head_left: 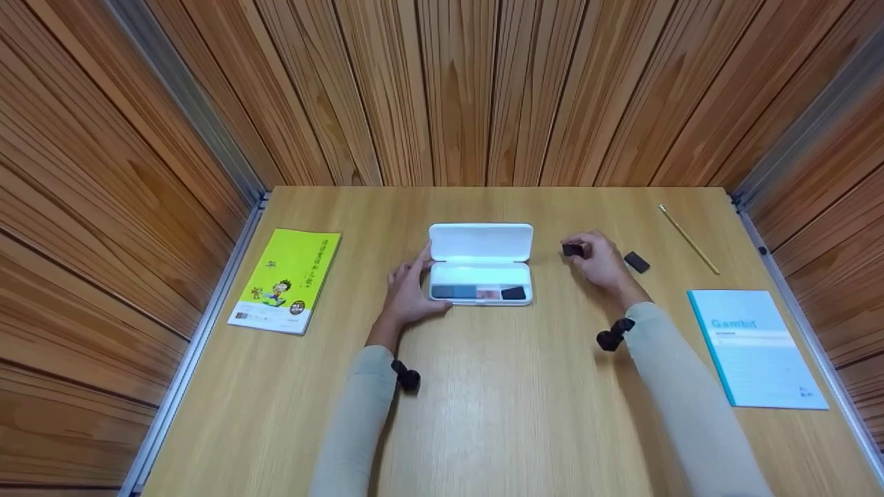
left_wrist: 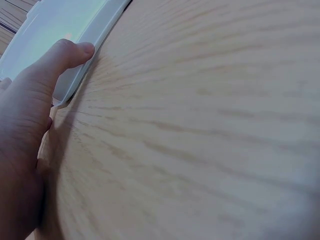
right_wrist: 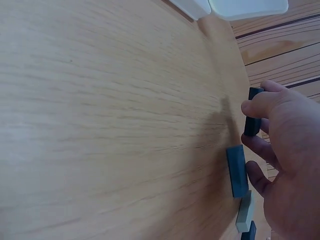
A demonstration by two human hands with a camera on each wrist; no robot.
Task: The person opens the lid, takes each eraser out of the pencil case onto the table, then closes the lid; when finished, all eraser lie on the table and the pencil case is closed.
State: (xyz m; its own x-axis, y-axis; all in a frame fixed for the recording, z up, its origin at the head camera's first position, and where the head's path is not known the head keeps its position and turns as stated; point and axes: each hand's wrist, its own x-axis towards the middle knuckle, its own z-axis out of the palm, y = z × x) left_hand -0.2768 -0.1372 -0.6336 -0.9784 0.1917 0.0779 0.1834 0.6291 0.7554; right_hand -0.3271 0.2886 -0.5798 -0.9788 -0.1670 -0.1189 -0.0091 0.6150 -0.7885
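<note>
A white pencil case [head_left: 481, 279] stands with its lid [head_left: 481, 242] raised. Inside, along the front, lie blue-grey blocks [head_left: 454, 292], a pale pinkish piece [head_left: 487, 294] and a black block [head_left: 513, 293]. My left hand [head_left: 409, 293] grips the case at its left end, thumb on the front edge and fingers up the left side. To the right of the case, my right hand [head_left: 599, 261] pinches a small black eraser-like block [right_wrist: 253, 112] between thumb and fingers, above the table. Under that hand, the right wrist view shows a dark teal block [right_wrist: 237, 171] and a pale block [right_wrist: 245, 212].
Another dark block [head_left: 637, 262] lies right of my right hand. A pencil [head_left: 688, 239] lies at the back right, with a light-blue notebook [head_left: 760, 348] in front of it. On the left is a yellow-green book [head_left: 286, 279]. Wood-panelled walls [head_left: 456, 90] border the table.
</note>
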